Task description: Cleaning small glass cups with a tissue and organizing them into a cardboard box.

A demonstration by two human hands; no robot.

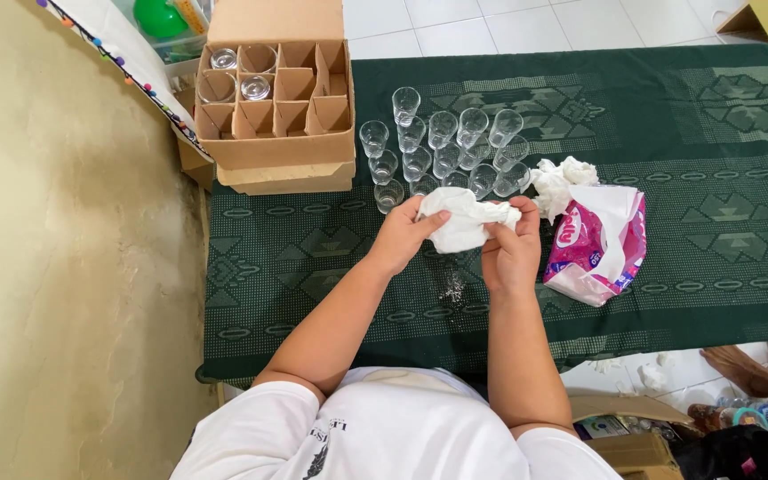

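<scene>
A crumpled white tissue [466,220] sits bunched between both hands above the middle of the dark green patterned cloth [295,258] that covers the low table. The left hand [404,233] has its fingers curled closed around the tissue's near-left end, thumb on top; the right hand [510,249] grips the other end with fingers folded tight over it. Whether a glass is wrapped inside the wad cannot be told, as the tissue hides whatever it encloses. Just beyond the hands stands a cluster of small clear glasses [444,149], upright in loose rows on the cloth. To the left of them lies an open cardboard box [276,98] with divider cells; three or four cells at its far-left corner hold glasses, the rest look empty. Judging from this, most of the glasses are out of the box and only a few remain in it. Right of the hands rests a pink and white tissue pack [599,244], torn open, with a heap of used tissues [560,178] touching its far side. Another person's bare foot [744,369] shows on the tiled floor at the lower right.
</scene>
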